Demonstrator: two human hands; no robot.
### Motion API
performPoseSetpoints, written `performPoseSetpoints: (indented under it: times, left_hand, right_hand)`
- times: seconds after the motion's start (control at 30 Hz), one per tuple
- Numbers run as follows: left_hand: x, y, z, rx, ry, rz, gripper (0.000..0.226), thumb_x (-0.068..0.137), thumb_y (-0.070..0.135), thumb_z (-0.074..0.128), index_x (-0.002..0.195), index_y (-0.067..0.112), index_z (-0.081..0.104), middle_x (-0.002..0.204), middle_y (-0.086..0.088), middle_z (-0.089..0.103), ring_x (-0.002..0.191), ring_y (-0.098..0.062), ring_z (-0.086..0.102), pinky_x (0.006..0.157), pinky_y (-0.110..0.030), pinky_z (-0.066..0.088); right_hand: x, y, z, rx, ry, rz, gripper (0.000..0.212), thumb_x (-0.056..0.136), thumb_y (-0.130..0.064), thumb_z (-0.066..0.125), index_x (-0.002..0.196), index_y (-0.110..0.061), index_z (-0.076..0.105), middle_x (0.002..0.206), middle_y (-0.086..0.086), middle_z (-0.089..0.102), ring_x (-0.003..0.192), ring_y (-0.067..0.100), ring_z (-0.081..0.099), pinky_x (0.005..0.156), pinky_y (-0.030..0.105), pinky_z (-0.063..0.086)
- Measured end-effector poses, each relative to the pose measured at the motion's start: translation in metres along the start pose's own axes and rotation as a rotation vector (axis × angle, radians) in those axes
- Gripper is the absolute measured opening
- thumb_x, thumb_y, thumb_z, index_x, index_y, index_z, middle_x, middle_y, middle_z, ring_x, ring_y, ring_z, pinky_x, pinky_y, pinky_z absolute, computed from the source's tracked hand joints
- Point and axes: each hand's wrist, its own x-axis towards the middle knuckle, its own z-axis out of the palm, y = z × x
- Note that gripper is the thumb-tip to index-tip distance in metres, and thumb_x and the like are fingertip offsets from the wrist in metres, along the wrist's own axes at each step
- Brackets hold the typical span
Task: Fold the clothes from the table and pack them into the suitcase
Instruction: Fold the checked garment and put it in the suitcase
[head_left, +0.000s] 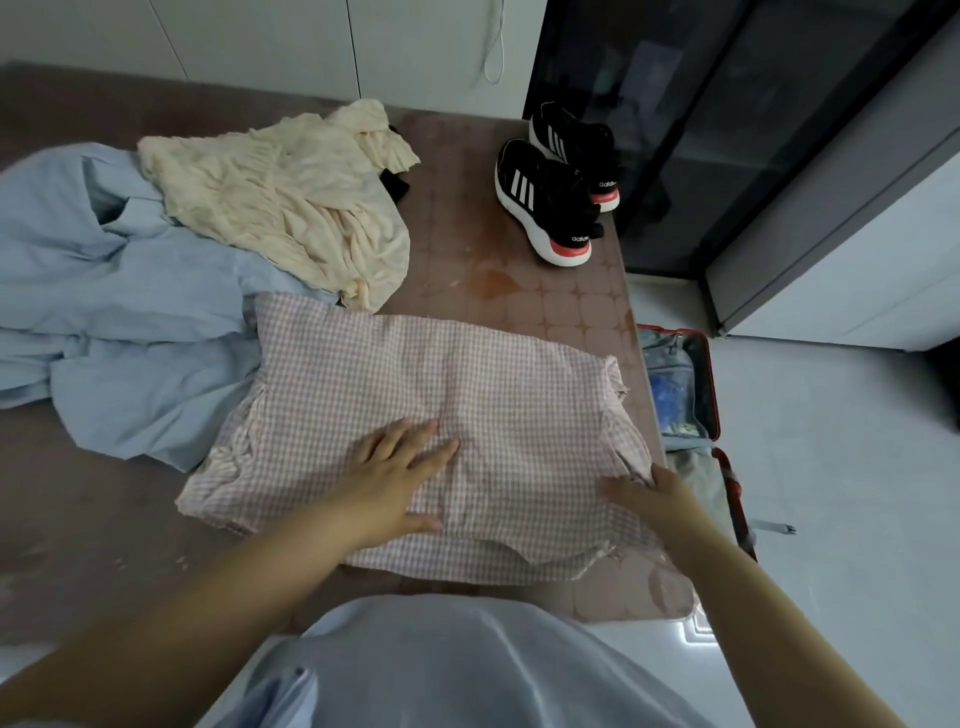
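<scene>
One open suitcase (712, 387) rt of table (519, 291), bluish pouch (668, 391) inside.

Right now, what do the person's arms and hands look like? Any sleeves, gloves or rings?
Both arms are bare along all the part in view, with no sleeves showing on them. The left hand and the right hand wear no gloves, and I see no rings on the fingers, no watch and no bracelet. The person wears a pale blue top.
</scene>
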Motion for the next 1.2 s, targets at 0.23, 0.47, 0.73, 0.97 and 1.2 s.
performPoseSetpoints:
  times: [0.23,0.47,0.73,0.97,1.2]
  left_hand:
    - [0.025,0.032,-0.021,-0.19,0.017,0.015,0.087,0.083,0.065,0.046,0.146,0.038,-0.008,0.157,0.006,-0.014,0.144,-0.022,-0.015,0.116,-0.045,-0.007]
    - [-0.012,0.05,-0.103,-1.211,0.237,-0.04,0.063,0.083,0.061,0.043,0.136,0.027,0.039,0.128,0.01,0.046,0.121,-0.01,0.043,0.1,-0.032,0.034]
    - [-0.045,-0.042,-0.124,-0.89,0.455,-0.382,0.06,0.08,0.031,0.068,0.133,0.018,0.044,0.117,0.003,0.049,0.107,-0.019,0.051,0.082,-0.028,0.038]
    - [-0.042,-0.107,-0.054,-0.897,0.531,-0.563,0.023,0.09,0.014,0.053,0.112,0.01,0.05,0.106,-0.013,0.053,0.095,-0.023,0.052,0.078,-0.029,0.036]
    - [-0.046,-0.104,-0.03,-0.801,0.525,-0.436,0.086,0.077,0.054,0.06,0.143,0.019,0.02,0.144,-0.008,0.036,0.128,-0.028,0.041,0.103,-0.045,0.038]
  right_hand:
    - [-0.015,-0.043,-0.039,-0.315,-0.04,-0.176,0.039,0.087,-0.021,0.062,0.122,-0.01,0.051,0.107,0.007,0.063,0.093,0.026,0.062,0.084,0.042,0.052]
    - [-0.068,-0.105,0.022,-0.597,-0.207,-0.494,0.059,0.086,-0.013,0.061,0.137,-0.019,0.031,0.096,-0.011,0.048,0.076,-0.002,0.049,0.056,0.003,0.042]
    - [-0.101,-0.114,0.188,-0.735,-0.409,-0.986,0.083,0.08,-0.002,0.058,0.148,-0.012,0.011,0.142,0.016,0.027,0.115,0.04,0.046,0.09,0.043,0.045]
    - [-0.078,-0.081,0.189,-0.744,-0.585,-0.95,0.063,0.087,-0.019,0.061,0.143,-0.016,0.032,0.152,0.007,0.021,0.14,0.021,0.023,0.11,0.022,0.02]
    - [-0.001,-0.095,0.16,-0.886,-0.135,-0.685,0.057,0.095,-0.038,0.045,0.146,-0.033,0.02,0.157,0.004,0.006,0.141,0.032,0.01,0.113,0.046,0.019]
